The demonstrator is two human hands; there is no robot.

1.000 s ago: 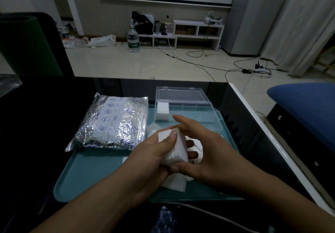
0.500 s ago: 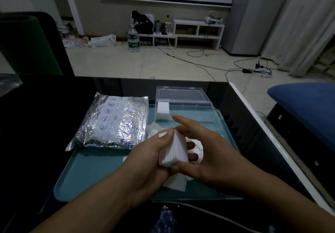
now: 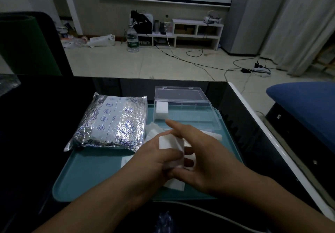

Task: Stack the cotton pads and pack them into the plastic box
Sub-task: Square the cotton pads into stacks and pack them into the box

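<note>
A small stack of white cotton pads (image 3: 172, 149) is held above the teal tray (image 3: 90, 174). My left hand (image 3: 152, 163) grips it from the left, thumb across its front face. My right hand (image 3: 204, 156) presses against its right side, index finger stretched over the top. Loose pads (image 3: 175, 185) lie on the tray beneath my hands, and more (image 3: 153, 130) sit just behind them. The clear plastic box (image 3: 195, 116) stands open at the tray's far right, lid tilted back, with one pad stack (image 3: 161, 110) in its left end.
A silver foil pouch (image 3: 110, 123) with blue print lies on the tray's far left. The tray rests on a black glossy table (image 3: 36, 123) whose white right edge (image 3: 272, 138) runs diagonally. A blue cushion (image 3: 306, 104) sits to the right.
The pad stack has turned in my hands so its broad face shows more. My left thumb has slid down across its front. Both hands stay over the tray's middle.
</note>
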